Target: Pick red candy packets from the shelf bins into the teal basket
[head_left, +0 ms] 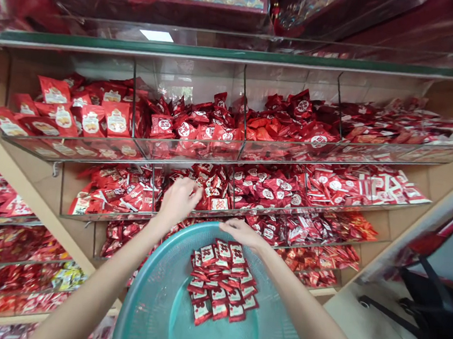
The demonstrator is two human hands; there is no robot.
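Note:
My left hand [180, 200] reaches over a glass shelf compartment of small red-and-white packets [214, 184]. Its fingers are bent inward, and whatever they may hold is hidden. A teal plastic basket [150, 280] sits below and in front of the shelves, with my right hand [241, 232] closed on its far rim. On the basket's floor lies a cluster of small red packets with pale labels [220, 282], partly in rows and overlapping.
Glass dividers [242, 104] split the shelves of red packets. A glass shelf edge [238, 56] runs above, with dark red boxes [158, 8] on it. More stocked shelves [12, 244] stand at left, and a black chair [427, 298] at right.

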